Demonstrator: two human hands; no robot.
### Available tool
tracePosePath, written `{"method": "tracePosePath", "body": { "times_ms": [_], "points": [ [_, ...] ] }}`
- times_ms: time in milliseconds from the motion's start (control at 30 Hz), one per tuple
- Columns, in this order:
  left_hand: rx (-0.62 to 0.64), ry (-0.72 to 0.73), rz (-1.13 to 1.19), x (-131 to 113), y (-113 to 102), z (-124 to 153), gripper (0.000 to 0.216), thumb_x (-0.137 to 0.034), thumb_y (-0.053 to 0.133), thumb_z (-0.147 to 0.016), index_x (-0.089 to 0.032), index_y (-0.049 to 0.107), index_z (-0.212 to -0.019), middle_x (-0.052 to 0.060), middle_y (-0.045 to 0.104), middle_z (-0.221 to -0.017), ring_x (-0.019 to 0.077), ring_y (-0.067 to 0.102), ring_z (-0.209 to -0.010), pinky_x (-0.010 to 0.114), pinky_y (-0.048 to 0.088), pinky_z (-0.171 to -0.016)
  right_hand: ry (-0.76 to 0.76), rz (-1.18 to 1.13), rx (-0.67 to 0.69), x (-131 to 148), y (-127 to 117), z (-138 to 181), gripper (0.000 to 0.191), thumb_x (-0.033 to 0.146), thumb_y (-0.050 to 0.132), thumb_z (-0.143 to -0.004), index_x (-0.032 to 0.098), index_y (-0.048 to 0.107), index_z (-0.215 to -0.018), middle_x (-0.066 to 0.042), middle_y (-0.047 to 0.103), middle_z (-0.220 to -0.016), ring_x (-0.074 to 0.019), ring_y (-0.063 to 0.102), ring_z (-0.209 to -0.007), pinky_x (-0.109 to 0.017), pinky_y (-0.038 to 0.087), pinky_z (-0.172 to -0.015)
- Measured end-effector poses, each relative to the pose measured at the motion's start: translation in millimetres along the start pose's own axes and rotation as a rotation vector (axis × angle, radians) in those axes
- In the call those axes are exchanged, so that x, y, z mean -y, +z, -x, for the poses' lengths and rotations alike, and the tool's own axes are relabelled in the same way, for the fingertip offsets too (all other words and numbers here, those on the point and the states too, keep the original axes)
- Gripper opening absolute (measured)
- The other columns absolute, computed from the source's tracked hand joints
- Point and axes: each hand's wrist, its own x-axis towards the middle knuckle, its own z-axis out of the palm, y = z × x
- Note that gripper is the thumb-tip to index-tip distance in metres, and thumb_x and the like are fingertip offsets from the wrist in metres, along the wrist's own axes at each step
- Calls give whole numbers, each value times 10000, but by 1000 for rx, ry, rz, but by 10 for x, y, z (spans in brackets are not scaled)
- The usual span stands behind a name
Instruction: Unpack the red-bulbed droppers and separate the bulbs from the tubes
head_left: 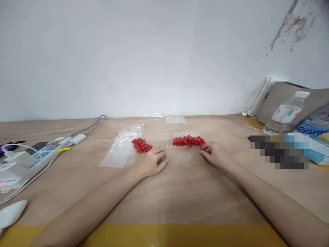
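Observation:
My left hand rests on the table with curled fingers over the left end of a row of clear thin tubes; whatever its fingers grip is hidden. Touching its back edge is a loose heap of red rubber bulbs. On the right, my right hand pinches a red bulb between thumb and fingers. Beside it lies a bunch of droppers, red bulbs toward me and pale stems pointing at the wall.
Clear plastic bags lie fanned out at left, with another small stack by the wall. A power strip with cables runs along the left. At right stand a water bottle, a grey container and a blue-white package.

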Motion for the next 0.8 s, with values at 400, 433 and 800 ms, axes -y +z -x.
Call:
{"method": "tracePosePath", "body": {
  "times_ms": [400,433,800],
  "points": [
    [123,46,-20,99,-52,45,418,-395,482,-825,-200,494,-1194,72,537,-1212,241,387,-1209,481,236,-1025,-274,59,-318,49,-29,-213,285,338,581,-723,183,619,-958,-85,579,-928,-213,527,-860,-345,405,-755],
    [129,41,-24,105,-49,51,402,-391,470,-832,-198,504,-1183,71,543,-1203,238,395,-1204,485,226,-1028,-319,105,-307,72,-15,-254,306,337,588,-723,196,616,-994,-90,576,-974,-231,511,-910,-368,387,-783],
    [-3,-14,-53,53,-64,61,334,-394,509,-804,-199,573,-1068,91,530,-1124,243,439,-1088,453,318,-960,-252,147,-277,233,12,-429,200,271,498,-810,251,666,-917,-53,642,-878,-222,510,-888,-403,301,-797]
  ]
}}
